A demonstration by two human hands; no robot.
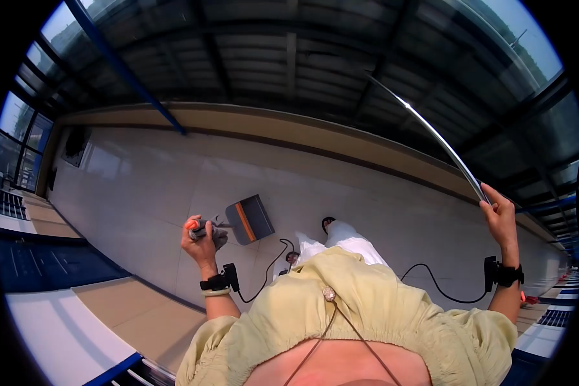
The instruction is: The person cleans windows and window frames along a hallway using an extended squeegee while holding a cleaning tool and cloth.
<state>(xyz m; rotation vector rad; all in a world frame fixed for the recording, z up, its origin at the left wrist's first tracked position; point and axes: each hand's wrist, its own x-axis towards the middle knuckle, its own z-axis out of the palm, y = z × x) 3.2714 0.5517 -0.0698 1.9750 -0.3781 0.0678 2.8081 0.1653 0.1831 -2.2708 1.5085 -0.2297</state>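
Observation:
My left hand (201,244) is closed round the orange-tipped handle of a dustpan, with a grey cloth bunched at the same hand. The dustpan (257,219), grey with an orange stripe, hangs or rests just right of that hand, above the pale floor. On the right, my right hand (499,215) grips the lower end of a long, thin metal pole (441,138). The pole slants up and to the left toward the dark windows; its far end is hard to make out.
Large dark windows (289,64) run along the far side above a beige ledge (270,132). A blue post (132,74) stands at the upper left. Blue and white panels (45,260) line the near left side. Black cables run from both wrists to my body.

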